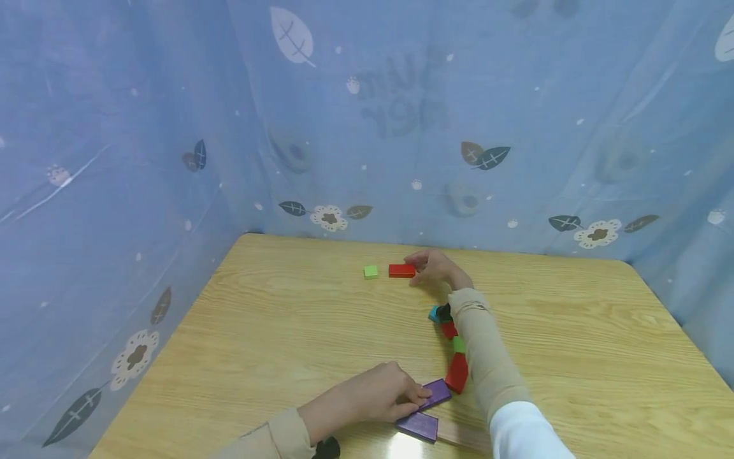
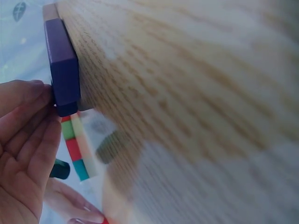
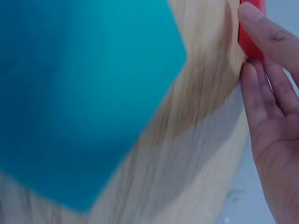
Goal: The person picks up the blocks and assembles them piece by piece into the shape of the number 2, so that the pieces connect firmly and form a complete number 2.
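Observation:
My left hand (image 1: 381, 394) pinches a purple block (image 1: 438, 393) near the front of the table. Just in front of it lies a second purple block (image 1: 419, 426), joined at its right to a plain wooden block (image 1: 463, 435). At the back, my right hand (image 1: 437, 268) reaches around the right end of a red block (image 1: 399, 271). Its fingers are behind the block and its thumb in front, rather straight, with a small gap. In the right wrist view the thumb overlaps the red block (image 3: 251, 32); contact is unclear.
A curved row runs under my right forearm: a blue block (image 1: 434, 313), a small red block (image 1: 449, 330), a green block (image 1: 459, 345) and a longer red block (image 1: 457, 373). A light green block (image 1: 371, 272) lies left at the back. A patterned blue curtain (image 1: 401, 159) borders the table.

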### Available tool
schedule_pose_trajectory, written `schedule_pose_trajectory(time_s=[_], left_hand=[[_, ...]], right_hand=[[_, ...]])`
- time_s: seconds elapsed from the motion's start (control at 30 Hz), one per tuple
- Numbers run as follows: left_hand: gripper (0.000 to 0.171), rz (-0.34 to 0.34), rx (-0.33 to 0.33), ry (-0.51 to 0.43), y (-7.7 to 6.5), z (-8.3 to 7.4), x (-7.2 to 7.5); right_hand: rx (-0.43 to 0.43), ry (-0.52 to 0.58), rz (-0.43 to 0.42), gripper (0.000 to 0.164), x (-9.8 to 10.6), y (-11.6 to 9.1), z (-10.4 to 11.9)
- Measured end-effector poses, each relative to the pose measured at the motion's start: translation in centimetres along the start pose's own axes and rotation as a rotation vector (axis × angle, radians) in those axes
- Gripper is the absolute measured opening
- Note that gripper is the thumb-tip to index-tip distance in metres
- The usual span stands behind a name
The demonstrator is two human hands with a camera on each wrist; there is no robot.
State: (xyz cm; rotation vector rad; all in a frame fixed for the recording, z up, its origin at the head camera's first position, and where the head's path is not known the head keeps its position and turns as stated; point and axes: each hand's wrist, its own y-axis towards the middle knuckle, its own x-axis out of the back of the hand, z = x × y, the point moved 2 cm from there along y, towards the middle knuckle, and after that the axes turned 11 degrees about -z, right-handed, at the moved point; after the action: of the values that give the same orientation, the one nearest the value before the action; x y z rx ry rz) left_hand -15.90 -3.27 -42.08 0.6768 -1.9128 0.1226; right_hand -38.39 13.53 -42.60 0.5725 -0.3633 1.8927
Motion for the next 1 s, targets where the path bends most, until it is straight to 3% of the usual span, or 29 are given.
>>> schedule_pose_trajectory(time_s=[0.2, 0.37, 0.6, 0.77, 0.9, 1.0], left_hand=[[0.017, -0.011, -0.026, -0.003, 0.0, 0.0, -0.2], [0.017, -0.017, -0.036, 0.016, 0.0, -0.1, -0.3], [0.017, -0.033, -0.009, 0.032, -0.1, 0.0, -0.1], [0.017, -0.023, 0.016, 0.013, -0.1, -0.1, -0.2], [0.016, -0.026, 0.005, 0.011, -0.1, -0.1, -0.1], [0.016, -0.025, -0.001, 0.006, 0.0, -0.2, 0.0]], right_hand=[[0.022, -0.163, -0.086, 0.037, -0.5, 0.0, -0.1], [0.015, -0.193, -0.168, 0.029, 0.3, -0.2, -0.2], [-0.024, -0.175, -0.352, 0.033, 2.2, -0.9, 1.3], [-0.139, -0.127, -0.467, 0.037, 2.8, -2.3, 1.7], [-0.206, -0.079, -0.522, 0.037, 3.1, -3.7, 2.0], [-0.204, -0.075, -0.541, 0.035, 3.2, -4.6, 2.3]])
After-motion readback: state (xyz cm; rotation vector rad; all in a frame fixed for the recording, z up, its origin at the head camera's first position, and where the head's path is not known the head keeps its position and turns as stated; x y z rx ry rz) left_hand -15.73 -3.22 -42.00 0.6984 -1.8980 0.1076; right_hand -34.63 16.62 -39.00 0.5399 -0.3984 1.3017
